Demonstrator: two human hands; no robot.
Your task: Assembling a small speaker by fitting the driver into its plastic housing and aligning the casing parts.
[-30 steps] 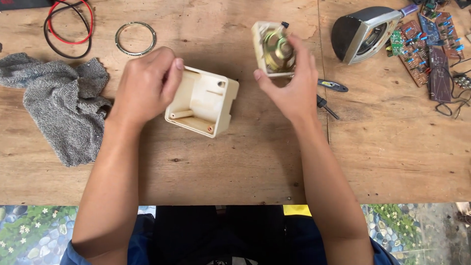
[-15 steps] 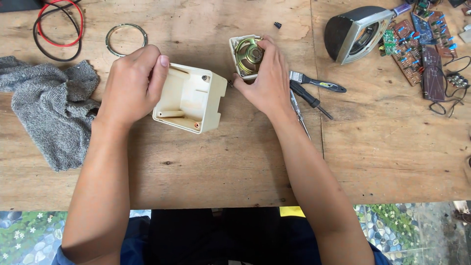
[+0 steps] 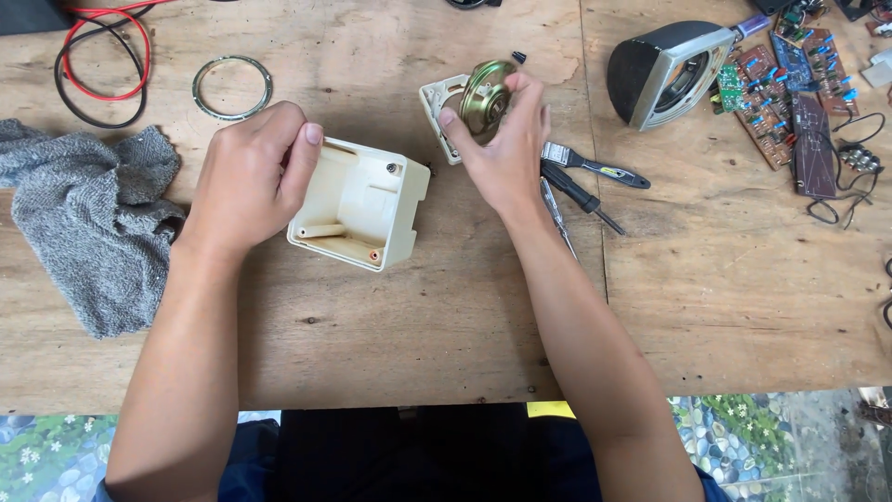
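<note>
Two hands on small parts, wooden table.
Left hand (image 3: 246,172) grasping cream box (image 3: 360,203) mid-table, bare wood in front; right hand (image 3: 502,139) pinching brass disc (image 3: 490,88), maybe above white plate (image 3: 439,100); screwdrivers (image 3: 581,181) just beside, grey cloth (image 3: 88,218) left.

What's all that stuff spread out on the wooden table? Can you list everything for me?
plastic housing: one, cream, open side up, table centre, under the left hand's fingers
speaker driver: one, brassy metal, held over a cream square panel
metal ring: one, grey, upper left
cables: red and black, looped, top left
cloth: one, grey, left edge
screwdrivers: about three, black handles, right of the right hand
speaker unit: one, black and silver, upper right
circuit boards: several, green and brown, top right
table: one, wooden
left hand: on the housing
right hand: gripping the driver
</note>
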